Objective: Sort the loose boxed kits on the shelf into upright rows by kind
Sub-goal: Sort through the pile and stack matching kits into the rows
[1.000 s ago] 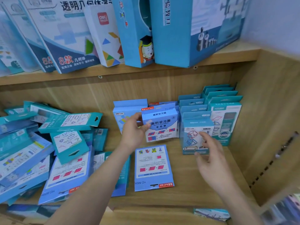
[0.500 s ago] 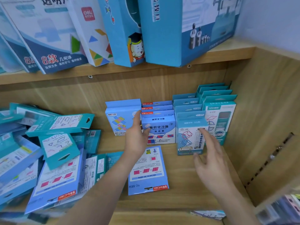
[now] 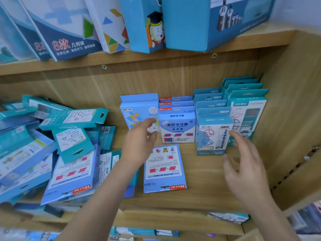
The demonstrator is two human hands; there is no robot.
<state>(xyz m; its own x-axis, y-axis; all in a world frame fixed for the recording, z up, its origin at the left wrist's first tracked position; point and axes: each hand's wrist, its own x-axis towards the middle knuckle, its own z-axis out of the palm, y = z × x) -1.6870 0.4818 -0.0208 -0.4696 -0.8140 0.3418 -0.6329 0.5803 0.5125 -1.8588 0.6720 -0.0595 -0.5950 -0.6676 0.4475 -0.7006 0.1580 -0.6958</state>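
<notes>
Nearest: the wooden shelf (image 3: 205,181), light grain, with both forearms crossing its front edge.

On the board between the hands, a flat blue kit (image 3: 165,169) lies face up, hang tab toward the viewer.

Left hand (image 3: 139,143): fingers loosely extended, nothing held. Its fingertips are in front of the light blue upright box (image 3: 135,113); too blurred to tell whether they touch.

Right hand (image 3: 243,164): fingers spread, empty, just beside the front box of the CT row (image 3: 212,134).

Left part of the board: a loose pile of kits (image 3: 52,145), teal and blue, tilted and overlapping.

Further back, standing upright: the red-tab blue row (image 3: 177,127), then the teal row (image 3: 246,108) next to the side panel (image 3: 291,119).

Above: the upper shelf (image 3: 156,58), two screws in its edge, carrying large leaning boxes (image 3: 199,20).
</notes>
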